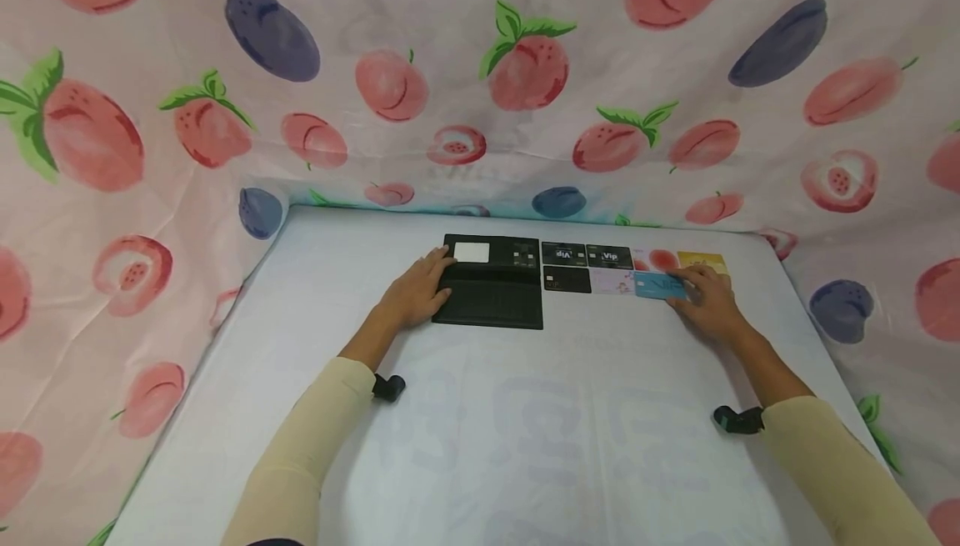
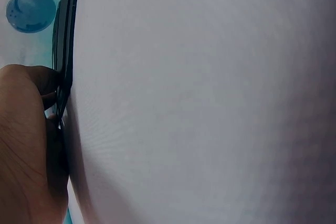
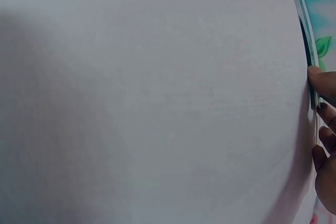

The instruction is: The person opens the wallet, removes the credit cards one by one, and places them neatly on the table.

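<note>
A black card wallet (image 1: 491, 300) lies spread flat on the white table, a white card (image 1: 472, 252) showing in its upper half. My left hand (image 1: 415, 292) rests along the wallet's left edge; its thumb touches the lower half. To the right of the wallet, several cards lie in two rows. Black Vip cards (image 1: 609, 257), a pink card with red fruit (image 1: 654, 259) and a gold card (image 1: 703, 261) make the upper row. Below are a black card (image 1: 567, 279), a pink floral card (image 1: 612, 282) and a blue card (image 1: 657, 285). My right hand (image 1: 708, 304) touches the blue card's right end, fingers extended, partly covering the gold card.
The white table (image 1: 525, 429) stretches out in front of the cards. A fruit-printed cloth (image 1: 457, 71) hangs behind it and at both sides. Small black wrist cameras (image 1: 388, 388) stick out from both sleeves.
</note>
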Demonstrator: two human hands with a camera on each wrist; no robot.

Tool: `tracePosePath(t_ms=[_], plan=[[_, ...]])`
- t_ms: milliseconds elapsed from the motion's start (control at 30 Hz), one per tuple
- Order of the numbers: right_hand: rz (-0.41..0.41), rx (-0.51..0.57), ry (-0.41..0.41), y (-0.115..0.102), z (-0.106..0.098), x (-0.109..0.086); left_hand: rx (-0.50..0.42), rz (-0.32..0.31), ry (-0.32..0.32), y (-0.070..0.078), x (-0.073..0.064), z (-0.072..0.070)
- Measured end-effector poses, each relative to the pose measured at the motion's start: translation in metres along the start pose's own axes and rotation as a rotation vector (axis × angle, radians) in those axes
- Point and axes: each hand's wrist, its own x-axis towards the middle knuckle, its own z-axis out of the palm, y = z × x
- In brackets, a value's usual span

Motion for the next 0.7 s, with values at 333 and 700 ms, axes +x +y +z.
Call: tracePosePath(t_ms=[333, 700], plan=[[0.024, 0.021, -0.029, 0.003, -0.004, -0.005, -0.017, 0.003, 0.004, 0.002, -0.002, -0.001], [0.009, 0.024, 0.069, 0.007, 0.005, -0.012, -0.017, 0.007, -0.002, 0.002, -0.002, -0.002]])
